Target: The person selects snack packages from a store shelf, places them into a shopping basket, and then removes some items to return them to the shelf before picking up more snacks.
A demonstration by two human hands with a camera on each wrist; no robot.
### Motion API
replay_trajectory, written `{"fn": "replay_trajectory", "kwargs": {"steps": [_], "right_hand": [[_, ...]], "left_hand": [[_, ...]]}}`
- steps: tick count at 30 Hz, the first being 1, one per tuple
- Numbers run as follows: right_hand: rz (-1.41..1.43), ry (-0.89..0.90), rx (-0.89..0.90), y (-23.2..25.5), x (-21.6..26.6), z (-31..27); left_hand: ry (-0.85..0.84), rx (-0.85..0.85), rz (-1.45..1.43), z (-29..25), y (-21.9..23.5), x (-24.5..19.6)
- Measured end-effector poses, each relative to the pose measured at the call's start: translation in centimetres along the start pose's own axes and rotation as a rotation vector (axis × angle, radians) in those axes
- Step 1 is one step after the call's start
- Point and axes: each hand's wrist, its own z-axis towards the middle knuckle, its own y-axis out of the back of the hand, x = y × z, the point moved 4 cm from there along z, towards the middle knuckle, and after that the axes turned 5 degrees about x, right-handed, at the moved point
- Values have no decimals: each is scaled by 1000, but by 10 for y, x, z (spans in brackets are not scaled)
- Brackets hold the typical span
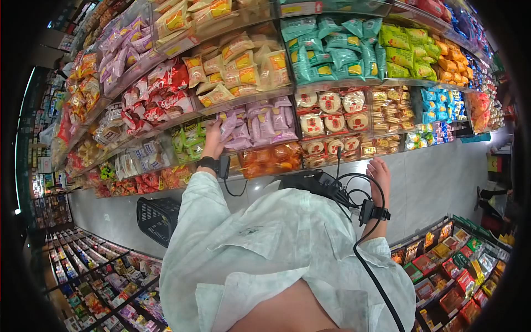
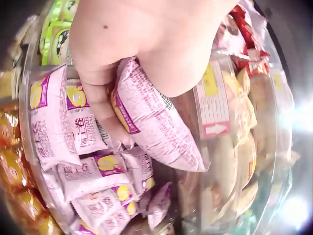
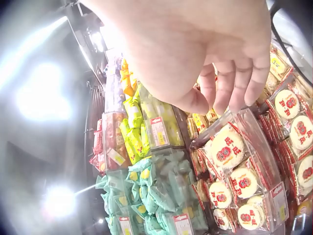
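The left grip [image 1: 213,141] pinches a lilac packet [image 2: 159,122] over the left end of a compartment of matching packets [image 1: 268,124]. The right grip [image 1: 379,176] hangs released, fingers loosely bent, on the near side of the round crackers [image 1: 332,105]. Floor [image 1: 431,171] gives room rightward; a black basket [image 1: 156,218] stands left, near the sleeve [image 1: 204,196].

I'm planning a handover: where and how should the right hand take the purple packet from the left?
Probably pinch the purple packet by its free end, coming from opposite the left hand: that end tapers and juts out uncovered, while the left hand holds it nearer the other.
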Motion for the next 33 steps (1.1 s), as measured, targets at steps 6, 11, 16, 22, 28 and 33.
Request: {"fn": "replay_trajectory", "kwargs": {"steps": [6,11,16,22,28,33], "right_hand": [[-48,-54,-47,-40,-19,-26],[-205,-112,-72,-61,-26,-51],[-275,-113,-149,-69,-26,-80],[-229,-122,-227,-70,-38,-107],[-240,-119,-186,-68,-44,-105],[-222,-67,-155,-61,-28,-93]], "left_hand": [[-188,-104,356,9,14,-1],[-95,-39,66,-6,22,15],[-17,6,-60,-35,-3,17],[-118,159,138,-29,-29,27],[-122,310,373,-35,-80,39],[-419,226,532,-17,-133,66]]}}
